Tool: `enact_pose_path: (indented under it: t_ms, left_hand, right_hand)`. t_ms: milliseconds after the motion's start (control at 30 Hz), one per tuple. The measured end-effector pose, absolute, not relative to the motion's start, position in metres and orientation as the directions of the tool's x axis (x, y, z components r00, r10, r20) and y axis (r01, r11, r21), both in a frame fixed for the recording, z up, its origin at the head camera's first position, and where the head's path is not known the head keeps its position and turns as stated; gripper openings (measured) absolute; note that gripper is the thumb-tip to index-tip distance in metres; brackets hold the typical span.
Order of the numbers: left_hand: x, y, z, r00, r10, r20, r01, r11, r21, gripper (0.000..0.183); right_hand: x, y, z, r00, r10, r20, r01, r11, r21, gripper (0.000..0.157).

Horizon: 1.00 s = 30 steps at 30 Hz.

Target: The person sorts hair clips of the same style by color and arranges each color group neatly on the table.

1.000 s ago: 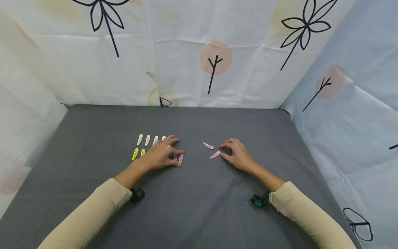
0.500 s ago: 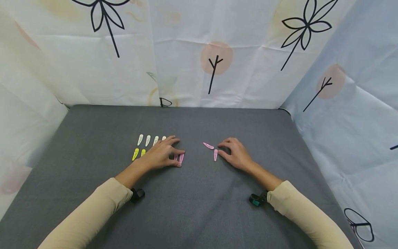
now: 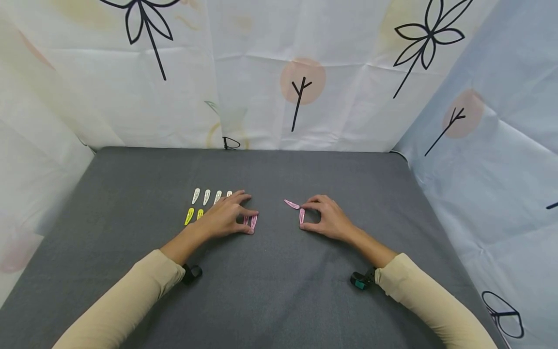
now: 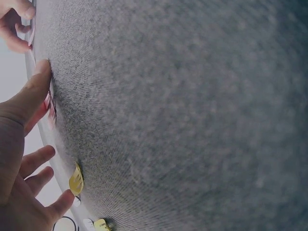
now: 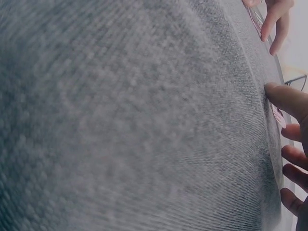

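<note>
My left hand (image 3: pixel 224 215) rests on the grey table with thumb and forefinger at the two ends of a pink snap hair clip (image 3: pixel 254 222). Another pink clip (image 3: pixel 246 220) lies beside it, partly under that hand. My right hand (image 3: pixel 329 218) pinches a pink snap hair clip (image 3: pixel 302 216) end to end between thumb and forefinger, the clip standing lengthwise away from me. A further pink clip (image 3: pixel 291 204) lies slanted just beyond it. In the right wrist view, the clip (image 5: pixel 277 115) shows between thumb and forefinger.
White hair clips (image 3: pixel 207 197) form a row behind my left hand, the rightmost partly covered by its fingers. Yellow clips (image 3: pixel 189 216) lie in front of them, others possibly hidden by the hand. A printed cloth (image 3: pixel 261 106) hangs along the table's back edge.
The right-hand pink clip has turned from slanted to nearly straight. My right thumb has come down to its near end, the forefinger to its far end. My left hand stays put.
</note>
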State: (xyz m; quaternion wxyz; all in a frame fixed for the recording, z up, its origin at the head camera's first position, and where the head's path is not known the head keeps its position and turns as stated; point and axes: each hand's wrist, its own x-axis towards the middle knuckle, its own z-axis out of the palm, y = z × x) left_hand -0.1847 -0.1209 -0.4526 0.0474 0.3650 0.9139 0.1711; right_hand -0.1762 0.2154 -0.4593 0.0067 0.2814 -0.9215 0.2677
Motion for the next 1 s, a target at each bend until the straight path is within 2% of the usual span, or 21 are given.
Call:
enact_pose_path:
  t_ms: [500,633,800,1000]
  left_hand:
    - [-0.185,-0.120,-0.454,-0.728,0.684,0.048,0.654,0.672,0.347,0.056]
    - [-0.185,-0.120,-0.454,-0.728,0.684,0.051,0.655,0.670,0.349,0.056]
    - [-0.184,-0.120,-0.453,-0.731,0.681,0.041,0.650,0.677,0.345,0.055]
    - [-0.184,-0.120,-0.452,-0.735,0.677,0.026,0.642,0.684,0.345,0.056]
  right_hand:
    - [-0.177,0.215,-0.458,-0.823,-0.544,0.167,-0.554,0.699,-0.453,0.051]
    - [-0.177,0.212,-0.455,-0.821,-0.534,0.205,-0.564,0.698,-0.442,0.050]
    - [-0.178,0.201,-0.450,-0.788,-0.555,0.267,-0.613,0.665,-0.426,0.049]
    - [-0.176,0.178,-0.449,-0.735,-0.629,0.251,-0.675,0.651,-0.347,0.051]
